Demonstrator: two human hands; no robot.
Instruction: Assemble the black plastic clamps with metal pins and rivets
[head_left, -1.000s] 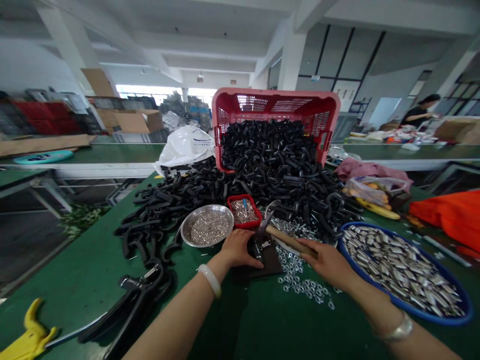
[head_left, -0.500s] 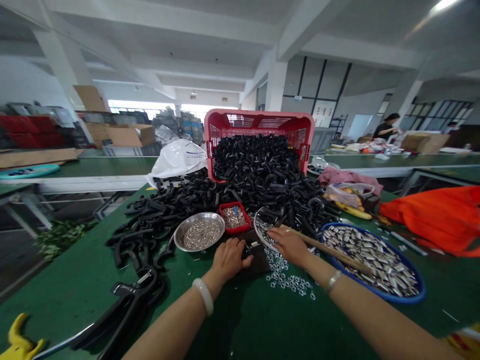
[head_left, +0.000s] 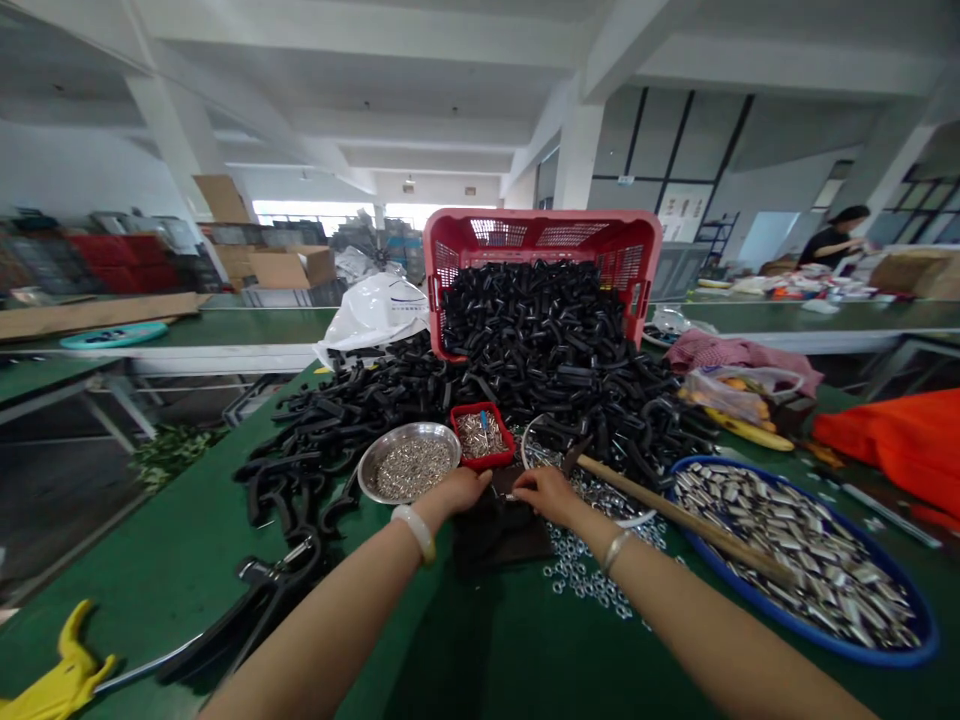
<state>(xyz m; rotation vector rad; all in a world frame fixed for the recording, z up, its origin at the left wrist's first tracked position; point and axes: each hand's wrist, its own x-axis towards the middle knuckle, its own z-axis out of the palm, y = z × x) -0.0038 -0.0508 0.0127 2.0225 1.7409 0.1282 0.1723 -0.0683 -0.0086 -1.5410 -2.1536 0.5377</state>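
My right hand (head_left: pixel 546 494) is closed in a pinch at a small shiny metal piece (head_left: pixel 510 496), which looks like a spring. Just left of it is my left hand (head_left: pixel 466 488), fingers drawn together; whatever they hold is hidden. Both hands are over a dark plate (head_left: pixel 501 540) on the green table. Close beyond the left hand is a red tray (head_left: pixel 507 458) of small metal pins with a blue-handled tool. A metal bowl (head_left: pixel 365 480) of small silvery parts stands left of it. Beside my right wrist lie loose nuts (head_left: pixel 581 570) and a white-rimmed dish (head_left: pixel 639 519) of metal parts.
A red crate (head_left: pixel 544 222) spills black plastic parts (head_left: pixel 532 340) across the table's back. A wooden-handled hammer (head_left: pixel 675 510) leans over a blue basin (head_left: pixel 847 655) of metal sleeves. A yellow-handled clamp (head_left: pixel 67 665) lies front left. A person (head_left: pixel 832 240) is in the far right background.
My right hand has left the dish and moved to the metal piece on the plate. The left hand has shifted forward and drawn its spread fingers together. The view has turned slightly left.
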